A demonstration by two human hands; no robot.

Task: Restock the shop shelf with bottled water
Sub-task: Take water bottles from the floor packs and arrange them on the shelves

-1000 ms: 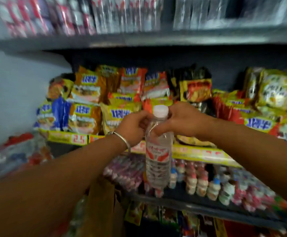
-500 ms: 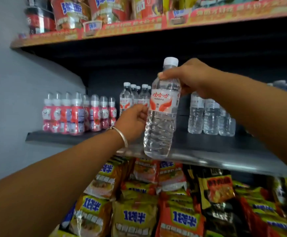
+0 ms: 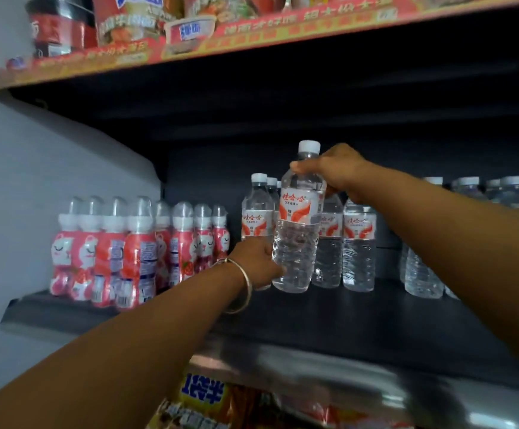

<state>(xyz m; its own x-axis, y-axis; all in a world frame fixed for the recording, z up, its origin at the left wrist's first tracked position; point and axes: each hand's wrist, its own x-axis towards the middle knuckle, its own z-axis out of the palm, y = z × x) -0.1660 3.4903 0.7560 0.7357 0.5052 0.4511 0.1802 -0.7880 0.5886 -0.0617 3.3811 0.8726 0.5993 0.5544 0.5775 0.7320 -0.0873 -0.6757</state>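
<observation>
A clear water bottle [image 3: 297, 230] with a white cap and a red-and-white label stands upright at the dark shelf [image 3: 329, 323], its base level with the bottles behind it. My right hand [image 3: 337, 170] grips its neck just under the cap. My left hand [image 3: 256, 263], with a silver bangle on the wrist, holds the lower body from the left. Behind and to the right stand more water bottles [image 3: 359, 243] of the same brand in rows.
Pink bottled drinks [image 3: 134, 252] fill the shelf's left part. More water bottles [image 3: 468, 230] stand at the far right. Instant noodle cups [image 3: 128, 20] sit on the shelf above, snack packets [image 3: 202, 397] below. A grey wall [image 3: 51, 181] closes the left side.
The bottle has gone from in front of the lower shelves up and forward onto the water shelf. Both hands stayed on it, my left sliding down to its lower body.
</observation>
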